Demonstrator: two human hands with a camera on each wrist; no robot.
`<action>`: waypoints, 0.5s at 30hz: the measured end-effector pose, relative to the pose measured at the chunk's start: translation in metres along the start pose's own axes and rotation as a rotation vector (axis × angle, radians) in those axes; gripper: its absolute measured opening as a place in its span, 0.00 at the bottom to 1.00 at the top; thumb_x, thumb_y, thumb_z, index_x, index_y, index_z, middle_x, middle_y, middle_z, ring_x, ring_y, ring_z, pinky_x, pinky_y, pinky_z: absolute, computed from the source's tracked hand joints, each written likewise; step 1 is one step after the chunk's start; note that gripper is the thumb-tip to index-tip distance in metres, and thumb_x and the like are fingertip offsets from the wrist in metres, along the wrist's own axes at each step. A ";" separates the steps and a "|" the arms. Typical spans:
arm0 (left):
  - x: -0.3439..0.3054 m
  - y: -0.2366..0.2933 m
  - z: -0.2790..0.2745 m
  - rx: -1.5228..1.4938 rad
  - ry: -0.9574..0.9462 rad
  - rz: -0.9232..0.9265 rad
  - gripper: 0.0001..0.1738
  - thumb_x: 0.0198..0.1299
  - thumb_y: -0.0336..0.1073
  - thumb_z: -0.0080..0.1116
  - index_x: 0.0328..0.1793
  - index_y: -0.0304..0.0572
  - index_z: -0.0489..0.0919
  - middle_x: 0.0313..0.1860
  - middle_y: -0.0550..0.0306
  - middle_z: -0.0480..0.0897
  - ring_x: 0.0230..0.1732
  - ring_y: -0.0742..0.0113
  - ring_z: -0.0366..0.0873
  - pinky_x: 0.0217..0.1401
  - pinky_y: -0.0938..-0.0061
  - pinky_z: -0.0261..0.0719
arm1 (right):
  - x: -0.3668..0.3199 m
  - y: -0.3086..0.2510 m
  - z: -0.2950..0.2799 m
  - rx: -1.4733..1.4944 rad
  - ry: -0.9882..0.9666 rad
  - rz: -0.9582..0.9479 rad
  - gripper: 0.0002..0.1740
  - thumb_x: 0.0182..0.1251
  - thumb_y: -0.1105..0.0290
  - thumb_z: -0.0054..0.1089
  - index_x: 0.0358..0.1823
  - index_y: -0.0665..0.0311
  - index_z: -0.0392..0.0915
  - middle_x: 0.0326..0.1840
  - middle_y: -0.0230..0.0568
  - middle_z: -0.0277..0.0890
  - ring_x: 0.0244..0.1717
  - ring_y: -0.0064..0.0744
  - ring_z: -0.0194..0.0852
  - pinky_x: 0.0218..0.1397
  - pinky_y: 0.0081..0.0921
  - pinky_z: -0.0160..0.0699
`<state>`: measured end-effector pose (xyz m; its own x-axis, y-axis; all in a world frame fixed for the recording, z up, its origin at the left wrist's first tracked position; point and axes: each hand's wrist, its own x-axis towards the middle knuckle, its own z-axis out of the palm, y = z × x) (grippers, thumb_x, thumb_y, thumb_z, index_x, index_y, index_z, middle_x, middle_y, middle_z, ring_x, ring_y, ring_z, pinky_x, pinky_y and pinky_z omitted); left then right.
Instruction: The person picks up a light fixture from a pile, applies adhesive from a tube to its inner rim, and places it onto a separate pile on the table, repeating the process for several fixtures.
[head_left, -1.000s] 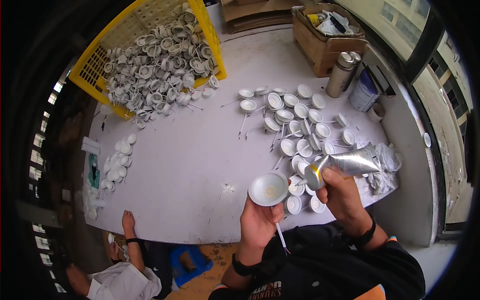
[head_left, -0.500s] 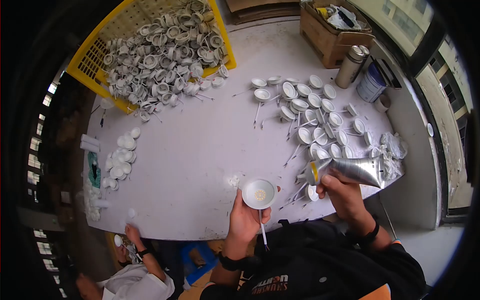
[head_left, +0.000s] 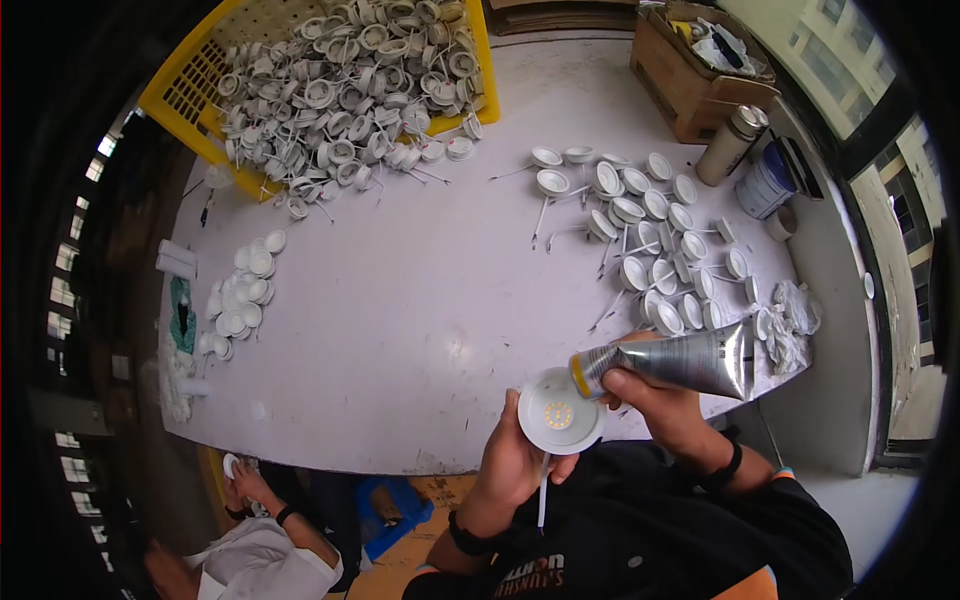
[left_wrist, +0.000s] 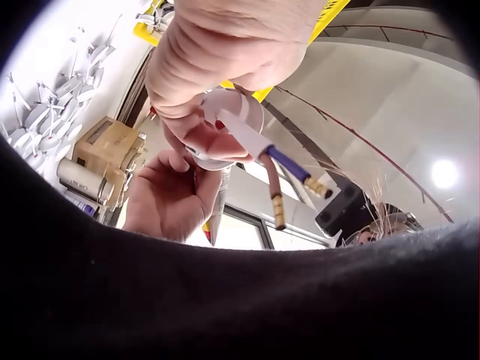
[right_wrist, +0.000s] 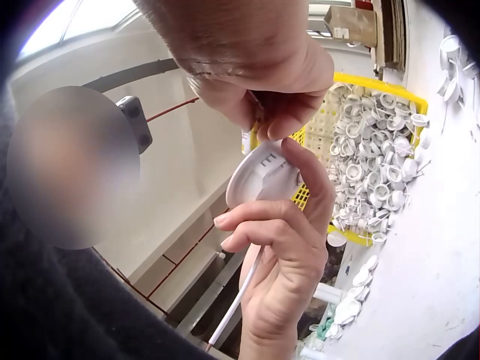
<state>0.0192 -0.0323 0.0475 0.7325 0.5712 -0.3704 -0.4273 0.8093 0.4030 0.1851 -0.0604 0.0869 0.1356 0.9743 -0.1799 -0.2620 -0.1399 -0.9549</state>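
Observation:
My left hand (head_left: 512,462) grips a white round LED downlight (head_left: 562,438) by its back and edge. Its dish faces up, with a ring of small yellow LEDs in the middle. A white cable (head_left: 543,490) hangs below it; the left wrist view shows brown and blue wires (left_wrist: 289,169) at the cable's end. My right hand (head_left: 655,400) holds a silver squeeze tube (head_left: 690,360) with a yellow band, lying nearly level. The tube's front end overlaps the downlight's right rim in the head view; its nozzle is hidden there. In the right wrist view, my right fingers (right_wrist: 289,112) are right at the downlight's edge.
Several downlights (head_left: 655,205) with cables lie on the white table (head_left: 400,300) at right. A yellow crate (head_left: 490,70) full of lamp housings stands far left. White discs (head_left: 245,290) cluster at left. Cardboard box, flask and tub line the right side. Another person (head_left: 265,550) sits at lower left.
The tube has moved left and down since half a second ago, now meeting the downlight's rim in view. The downlight has shifted slightly right. The other person's hand has withdrawn from the table's edge.

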 end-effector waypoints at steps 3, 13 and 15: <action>0.002 0.000 -0.005 -0.007 -0.053 0.014 0.35 0.60 0.62 0.21 0.54 0.38 0.62 0.27 0.51 0.74 0.15 0.66 0.70 0.13 0.78 0.66 | 0.003 -0.001 0.000 -0.057 -0.012 -0.003 0.11 0.58 0.69 0.54 0.38 0.68 0.67 0.27 0.33 0.68 0.27 0.18 0.66 0.30 0.15 0.68; 0.006 0.000 0.000 0.031 -0.056 0.033 0.34 0.60 0.61 0.23 0.58 0.40 0.57 0.28 0.51 0.74 0.15 0.68 0.70 0.14 0.79 0.67 | 0.009 0.001 -0.004 -0.085 -0.001 0.004 0.11 0.57 0.71 0.56 0.38 0.68 0.68 0.29 0.34 0.67 0.26 0.18 0.65 0.30 0.16 0.68; 0.007 -0.001 -0.001 0.028 -0.059 0.026 0.34 0.61 0.61 0.22 0.58 0.39 0.57 0.28 0.51 0.74 0.16 0.68 0.70 0.13 0.79 0.67 | 0.009 0.001 -0.004 -0.092 -0.003 0.000 0.11 0.57 0.71 0.56 0.38 0.68 0.68 0.29 0.34 0.67 0.26 0.18 0.65 0.30 0.16 0.69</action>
<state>0.0243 -0.0287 0.0440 0.7516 0.5824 -0.3097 -0.4322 0.7895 0.4357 0.1903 -0.0528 0.0834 0.1322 0.9748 -0.1795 -0.1734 -0.1556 -0.9725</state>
